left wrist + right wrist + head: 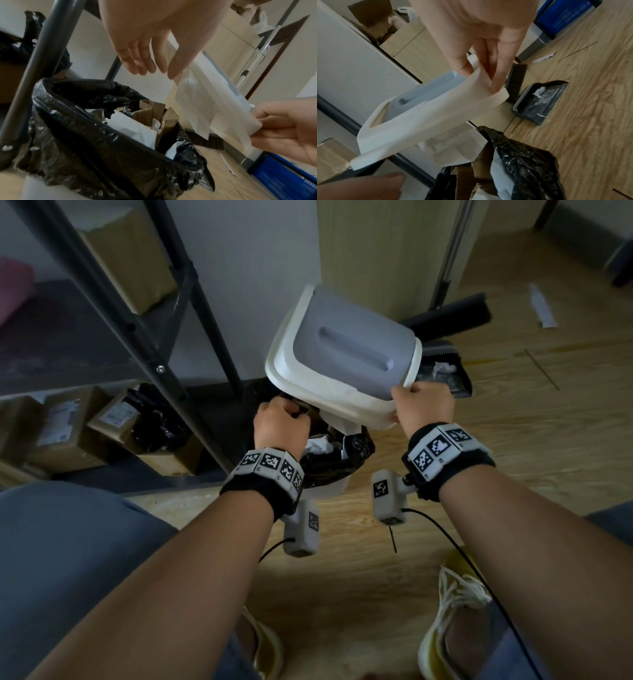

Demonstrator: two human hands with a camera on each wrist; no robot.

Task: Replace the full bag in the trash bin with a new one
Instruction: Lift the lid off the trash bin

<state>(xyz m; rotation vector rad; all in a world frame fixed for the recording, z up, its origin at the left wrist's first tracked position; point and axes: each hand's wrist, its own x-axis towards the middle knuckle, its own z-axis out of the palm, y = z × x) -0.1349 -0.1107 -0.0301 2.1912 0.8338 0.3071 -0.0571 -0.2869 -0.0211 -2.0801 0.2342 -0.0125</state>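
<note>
Right hand pinched the near corner of the white bin lid, thumb on top, fingers underneath; lid tilted, held clear above the bin. A thin white bag hung from the lid's underside. Left hand hovered over the bin mouth at the lid's 8 o'clock, fingers loose, gripping nothing. Full black bag sat in the white bin directly below, cardboard and paper sticking up. Dustpan and brush on the floor at 2 o'clock.
</note>
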